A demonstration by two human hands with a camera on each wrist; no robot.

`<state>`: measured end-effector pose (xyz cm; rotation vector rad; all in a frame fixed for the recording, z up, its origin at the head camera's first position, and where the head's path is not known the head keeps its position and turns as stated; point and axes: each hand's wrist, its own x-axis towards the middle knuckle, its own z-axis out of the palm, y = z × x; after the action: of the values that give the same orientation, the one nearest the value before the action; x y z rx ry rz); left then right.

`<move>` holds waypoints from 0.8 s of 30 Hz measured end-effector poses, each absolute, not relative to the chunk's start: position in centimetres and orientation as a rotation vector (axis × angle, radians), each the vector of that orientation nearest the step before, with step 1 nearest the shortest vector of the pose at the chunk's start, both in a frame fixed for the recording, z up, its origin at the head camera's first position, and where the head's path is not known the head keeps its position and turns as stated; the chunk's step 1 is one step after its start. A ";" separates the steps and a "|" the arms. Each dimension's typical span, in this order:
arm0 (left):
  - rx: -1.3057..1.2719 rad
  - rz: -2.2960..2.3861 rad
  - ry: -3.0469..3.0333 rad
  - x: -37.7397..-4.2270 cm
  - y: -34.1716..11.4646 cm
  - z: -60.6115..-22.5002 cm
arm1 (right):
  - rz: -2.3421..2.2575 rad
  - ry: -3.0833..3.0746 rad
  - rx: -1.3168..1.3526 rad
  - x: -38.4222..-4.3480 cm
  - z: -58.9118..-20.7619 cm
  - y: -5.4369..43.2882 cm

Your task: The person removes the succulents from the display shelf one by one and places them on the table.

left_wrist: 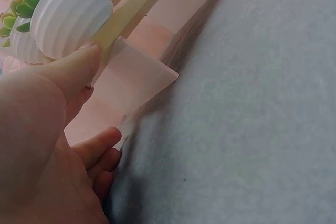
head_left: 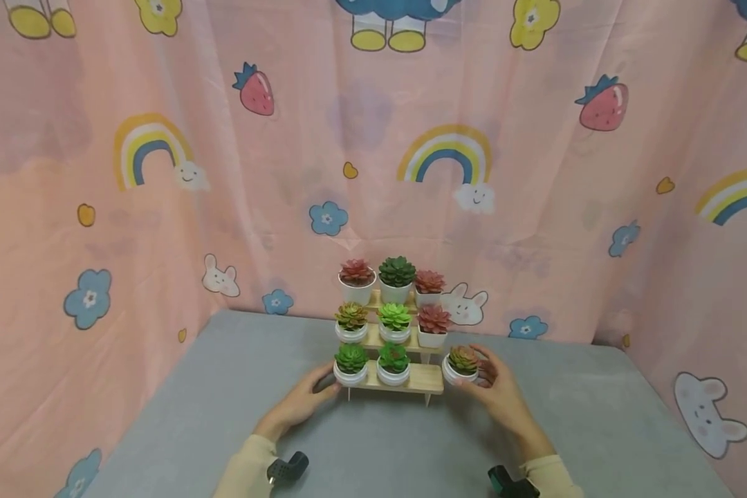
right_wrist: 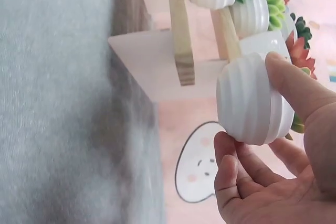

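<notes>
My right hand (head_left: 498, 391) holds a potted succulent (head_left: 463, 363) with reddish-green leaves between thumb and fingers. Its ribbed white pot (right_wrist: 249, 100) is raised off the table, just beyond the right end of the bottom tier. A three-tier wooden plant stand (head_left: 426, 378) with clear side panels stands at the middle. My left hand (head_left: 301, 401) grips the left end of its bottom board, with the thumb (left_wrist: 79, 69) beside a white pot (left_wrist: 73, 17). Two green succulents, one at the left (head_left: 351, 360) and one in the middle (head_left: 393, 357), sit on that tier.
Three potted succulents fill the middle tier, among them a bright green one (head_left: 395, 318). Three more stand on the top tier, with a dark green one (head_left: 397, 273) at centre. A grey table (head_left: 386, 449) lies underneath, and a pink printed curtain (head_left: 373, 104) hangs behind.
</notes>
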<state>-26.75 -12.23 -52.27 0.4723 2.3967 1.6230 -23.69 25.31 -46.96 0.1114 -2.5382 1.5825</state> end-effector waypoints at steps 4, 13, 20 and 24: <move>0.479 1.624 2.394 -27.0 -12.2 -52.5 | 1.536 -2.539 0.131 -23.7 -47.0 25.8; 0.516 1.620 2.418 -27.0 -12.1 -52.6 | 1.443 -2.589 0.035 -24.3 -48.2 27.1; 0.502 1.618 2.407 -26.9 -12.1 -52.5 | 1.410 -2.613 0.029 -24.3 -49.2 27.5; 0.520 1.624 2.402 -27.0 -12.1 -52.6 | 1.403 -2.671 -0.020 -24.3 -49.6 27.7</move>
<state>-26.96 -12.07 -52.55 0.5201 2.4017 1.6238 -24.33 27.68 -49.62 -0.0202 -2.6708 1.4031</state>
